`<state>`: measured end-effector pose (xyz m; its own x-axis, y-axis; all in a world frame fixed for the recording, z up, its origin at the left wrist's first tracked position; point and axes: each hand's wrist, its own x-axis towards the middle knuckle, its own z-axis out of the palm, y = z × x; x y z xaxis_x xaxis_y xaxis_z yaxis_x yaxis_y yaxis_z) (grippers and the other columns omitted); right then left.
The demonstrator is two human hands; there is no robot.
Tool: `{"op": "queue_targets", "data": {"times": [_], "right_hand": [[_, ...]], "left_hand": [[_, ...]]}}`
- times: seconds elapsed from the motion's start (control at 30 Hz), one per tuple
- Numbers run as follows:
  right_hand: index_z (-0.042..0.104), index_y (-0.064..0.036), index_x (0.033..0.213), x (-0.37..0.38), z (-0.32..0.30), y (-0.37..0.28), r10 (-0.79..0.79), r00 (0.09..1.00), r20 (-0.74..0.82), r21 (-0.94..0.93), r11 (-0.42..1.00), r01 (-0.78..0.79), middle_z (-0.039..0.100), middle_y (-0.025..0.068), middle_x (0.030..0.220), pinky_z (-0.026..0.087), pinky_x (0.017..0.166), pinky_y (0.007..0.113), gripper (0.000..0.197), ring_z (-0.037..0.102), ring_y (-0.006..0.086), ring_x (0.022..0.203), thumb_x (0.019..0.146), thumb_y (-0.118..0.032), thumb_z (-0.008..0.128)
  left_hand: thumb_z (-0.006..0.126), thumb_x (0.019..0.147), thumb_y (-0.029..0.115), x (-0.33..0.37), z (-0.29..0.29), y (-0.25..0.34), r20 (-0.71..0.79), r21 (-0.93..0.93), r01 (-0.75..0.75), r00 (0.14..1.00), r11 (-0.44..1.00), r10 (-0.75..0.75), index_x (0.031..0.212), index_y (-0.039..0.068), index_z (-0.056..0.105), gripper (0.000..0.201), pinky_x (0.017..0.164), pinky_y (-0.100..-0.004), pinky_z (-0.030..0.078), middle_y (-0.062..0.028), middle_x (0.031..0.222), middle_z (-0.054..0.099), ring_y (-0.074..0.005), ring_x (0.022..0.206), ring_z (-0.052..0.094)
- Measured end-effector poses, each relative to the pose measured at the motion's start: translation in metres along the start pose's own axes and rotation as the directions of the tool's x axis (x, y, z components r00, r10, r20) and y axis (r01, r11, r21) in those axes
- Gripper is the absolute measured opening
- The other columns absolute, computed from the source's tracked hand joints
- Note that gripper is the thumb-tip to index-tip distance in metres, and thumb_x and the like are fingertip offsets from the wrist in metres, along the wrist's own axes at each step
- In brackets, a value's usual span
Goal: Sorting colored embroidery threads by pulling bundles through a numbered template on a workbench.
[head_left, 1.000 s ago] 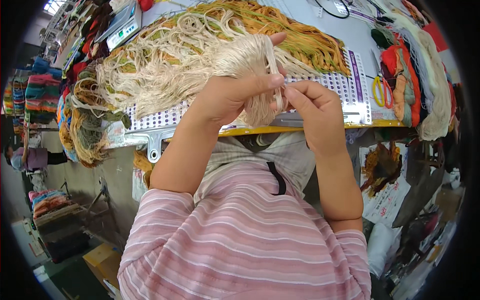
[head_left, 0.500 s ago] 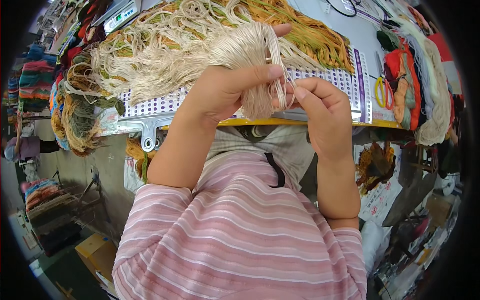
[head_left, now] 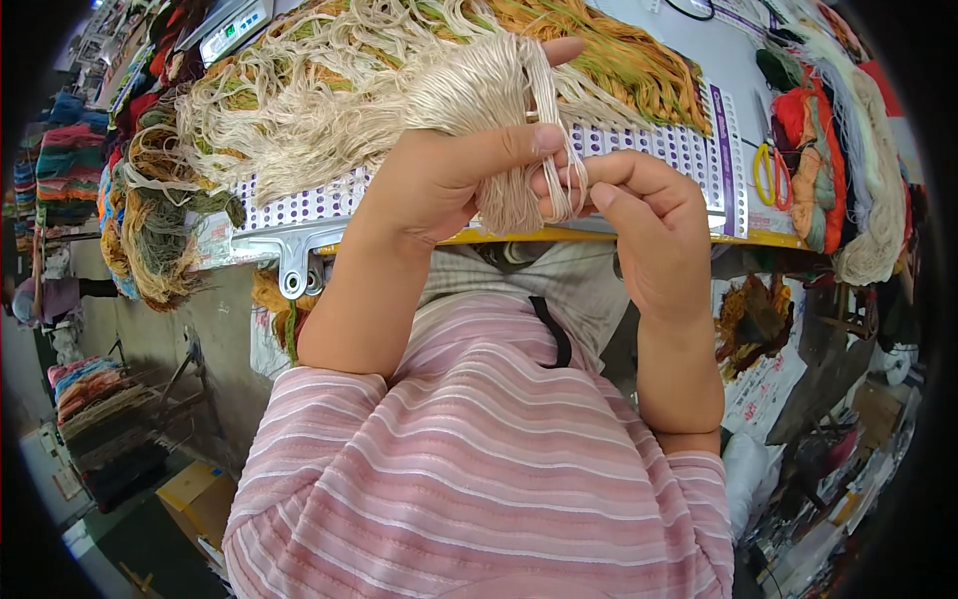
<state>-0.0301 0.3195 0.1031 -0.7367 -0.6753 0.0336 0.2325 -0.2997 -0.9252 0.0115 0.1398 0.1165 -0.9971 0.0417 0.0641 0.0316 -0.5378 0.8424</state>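
Observation:
Over the table's near edge, my left hand grips a thick cream thread hank. Its thumb presses across the strands and one fingertip pokes out beyond the hank's top. The cut-looking lower end of the bundle hangs below that thumb. My right hand is closed at the hank's right side, its thumb and fingers pinching thin cream strands that loop down there. How the strands run between those fingertips is partly hidden. Behind both hands, more loose cream hanks lie spread across a board with punched holes.
Orange and green hanks lie at the back. On the right are yellow-and-red scissors beside red and pale yarn bundles. A digital scale stands back left, near olive and tan yarn. A metal bracket juts from the front edge.
Both hands stay at the hank. My right thumb and fingertips have shifted slightly at the looped strands, and the thin strand stretched up toward the right fingers no longer shows.

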Motion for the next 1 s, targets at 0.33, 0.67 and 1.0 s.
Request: {"op": "queue_targets", "data": {"times": [0.33,0.67,1.0], "right_hand": [[0.063,0.0058,0.095,-0.001,0.009,-0.007,0.113,0.993,-0.043,-0.076,0.990,-0.116,0.066,0.0070,0.084,0.049,0.067,0.019,0.014,0.061,0.0073,0.074,0.083,-0.001,0.064],[0.060,0.0025,0.087,-0.004,0.007,-0.001,0.115,0.992,-0.060,-0.035,0.992,-0.118,0.066,0.0044,0.081,0.045,0.063,0.017,0.005,0.059,0.0044,0.071,0.084,-0.002,0.061],[0.058,0.0034,0.090,-0.003,0.006,0.001,0.104,0.994,-0.030,0.009,0.995,-0.103,0.066,0.0069,0.083,0.047,0.065,0.018,0.006,0.061,0.0064,0.074,0.086,0.000,0.058]], "left_hand": [[0.065,0.081,0.003,-0.003,0.001,-0.002,0.016,0.055,-0.029,0.999,0.998,0.028,0.137,0.001,0.038,0.062,0.057,-0.0222,0.048,-0.0073,0.079,0.063,-0.0101,0.062,0.058],[0.069,0.077,0.001,-0.011,0.001,-0.002,-0.025,0.089,-0.031,0.999,0.996,0.033,0.137,0.003,0.040,0.067,0.055,-0.0213,0.047,-0.0055,0.079,0.061,-0.0098,0.060,0.056],[0.069,0.077,0.000,-0.007,-0.009,-0.005,0.003,0.068,0.011,1.000,0.998,-0.012,0.136,0.002,0.040,0.066,0.054,-0.0216,0.047,-0.0050,0.078,0.061,-0.0097,0.060,0.056]]}}
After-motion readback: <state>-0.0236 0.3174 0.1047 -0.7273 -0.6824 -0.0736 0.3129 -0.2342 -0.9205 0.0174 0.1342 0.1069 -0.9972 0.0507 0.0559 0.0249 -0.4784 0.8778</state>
